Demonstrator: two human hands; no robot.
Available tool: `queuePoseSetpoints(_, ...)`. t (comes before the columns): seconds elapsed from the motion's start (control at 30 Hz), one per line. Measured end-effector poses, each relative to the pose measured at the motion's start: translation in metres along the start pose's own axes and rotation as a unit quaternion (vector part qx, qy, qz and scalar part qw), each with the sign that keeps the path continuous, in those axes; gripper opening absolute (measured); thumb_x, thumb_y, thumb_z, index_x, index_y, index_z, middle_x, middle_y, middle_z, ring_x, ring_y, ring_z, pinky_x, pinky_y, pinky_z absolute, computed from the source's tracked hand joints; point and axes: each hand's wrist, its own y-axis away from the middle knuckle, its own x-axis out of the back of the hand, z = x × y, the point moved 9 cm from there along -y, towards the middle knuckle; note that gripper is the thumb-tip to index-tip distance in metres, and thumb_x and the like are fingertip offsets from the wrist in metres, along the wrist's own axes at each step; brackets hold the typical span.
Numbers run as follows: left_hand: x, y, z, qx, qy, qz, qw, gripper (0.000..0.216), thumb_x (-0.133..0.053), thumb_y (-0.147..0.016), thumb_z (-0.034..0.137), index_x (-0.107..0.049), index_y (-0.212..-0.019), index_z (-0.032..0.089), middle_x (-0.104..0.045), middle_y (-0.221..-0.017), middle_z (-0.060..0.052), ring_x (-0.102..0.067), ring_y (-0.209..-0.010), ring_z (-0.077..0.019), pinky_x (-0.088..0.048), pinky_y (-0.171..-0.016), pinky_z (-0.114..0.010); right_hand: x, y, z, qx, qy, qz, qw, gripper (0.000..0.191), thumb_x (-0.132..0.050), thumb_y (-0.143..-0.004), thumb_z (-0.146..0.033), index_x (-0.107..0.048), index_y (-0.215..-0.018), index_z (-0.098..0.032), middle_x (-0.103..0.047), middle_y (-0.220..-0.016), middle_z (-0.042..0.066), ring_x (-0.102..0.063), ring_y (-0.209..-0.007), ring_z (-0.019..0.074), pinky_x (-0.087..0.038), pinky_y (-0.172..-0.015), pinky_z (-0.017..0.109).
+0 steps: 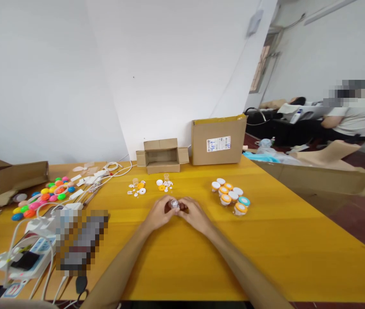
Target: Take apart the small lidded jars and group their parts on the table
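Note:
Both hands meet over the middle of the wooden table (182,266). Between their fingertips is a small clear plastic cup-like piece (174,204), its details too small to make out. My left hand (159,213) grips it from the left with thumb and fingers. From the right, my right hand (195,213) closes on the same piece. Beyond the hands lie two loose groups of small parts: white discs and rings, an orange ring (141,185), a yellow ring (162,188) and clear cups (166,177). To the right stand several clear containers with orange, white and teal lids (240,208).
An open small carton (162,161) and a taped cardboard box (219,141) stand against the wall. At left are colourful balls (45,196), a power strip (37,257) with cables and a pixelated dark object (84,242). A person (359,113) sits at far right.

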Motion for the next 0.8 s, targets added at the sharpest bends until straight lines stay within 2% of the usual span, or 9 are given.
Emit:
queuePoseSetpoints(0.17, 0.001, 0.0, 0.004, -0.009, -0.058, -0.002, 0.998, 0.01, -0.058, -0.084, 0.028, -0.064, -0.085, 0.021, -0.06, -0.082, -0.002, -0.056, -0.076, -0.018, -0.046, -0.077, -0.03, -0.002, -0.001, 0.002, -0.014, 0.003, -0.006, 1.0, 0.008, -0.069, -0.075, -0.018, -0.062, -0.074, -0.021, -0.065, -0.076, 0.0, -0.058, -0.075, 0.0185, -0.044, -0.075, 0.031)
queuePoseSetpoints(0.27, 0.0, 0.0, 0.005, -0.015, -0.067, -0.005, 0.998, 0.008, -0.059, -0.083, 0.027, -0.064, -0.085, 0.021, -0.061, -0.084, -0.003, -0.056, -0.08, -0.0198, -0.045, -0.082, -0.032, -0.002, 0.0, 0.006, -0.018, -0.054, -0.039, 0.998, 0.008, -0.072, -0.072, -0.019, -0.064, -0.076, -0.021, -0.066, -0.076, -0.001, -0.059, -0.074, 0.0184, -0.045, -0.073, 0.03)
queuePoseSetpoints(0.37, -0.002, 0.0, 0.004, -0.017, -0.075, -0.013, 0.997, 0.008, -0.059, -0.083, 0.027, -0.064, -0.087, 0.022, -0.062, -0.083, -0.003, -0.056, -0.082, -0.0211, -0.044, -0.085, -0.034, 0.0, 0.002, 0.007, -0.014, -0.132, -0.073, 0.988, 0.013, -0.072, -0.074, -0.024, -0.068, -0.086, -0.022, -0.067, -0.08, 0.0, -0.061, -0.076, 0.0187, -0.048, -0.073, 0.031)
queuePoseSetpoints(0.53, -0.005, -0.001, 0.004, -0.027, -0.075, -0.024, 0.997, 0.011, -0.057, -0.084, 0.024, -0.063, -0.093, 0.022, -0.064, -0.091, -0.005, -0.057, -0.087, -0.0222, -0.044, -0.085, -0.034, 0.014, 0.005, -0.002, 0.005, -0.117, 0.018, 0.993, 0.032, -0.07, -0.079, -0.036, -0.066, -0.108, -0.025, -0.067, -0.101, 0.004, -0.061, -0.091, 0.0212, -0.049, -0.085, 0.035)
queuePoseSetpoints(0.67, -0.005, 0.0, 0.001, -0.025, -0.07, -0.017, 0.997, 0.009, -0.055, -0.084, 0.02, -0.062, -0.089, 0.02, -0.064, -0.09, -0.005, -0.057, -0.088, -0.0216, -0.044, -0.082, -0.032, 0.008, 0.004, -0.014, 0.022, -0.076, 0.047, 0.996, 0.017, -0.061, -0.086, -0.032, -0.066, -0.101, -0.026, -0.065, -0.099, 0.005, -0.061, -0.093, 0.0216, -0.049, -0.086, 0.035)
queuePoseSetpoints(0.8, -0.006, 0.0, -0.001, -0.025, -0.067, -0.021, 0.997, 0.01, -0.065, -0.082, 0.028, -0.063, -0.089, 0.021, -0.064, -0.091, -0.004, -0.057, -0.089, -0.0217, -0.043, -0.084, -0.033, 0.01, 0.003, -0.012, 0.014, -0.062, 0.073, 0.995, 0.009, -0.06, -0.085, -0.029, -0.065, -0.092, -0.025, -0.065, -0.091, 0.004, -0.061, -0.085, 0.0205, -0.049, -0.081, 0.034)
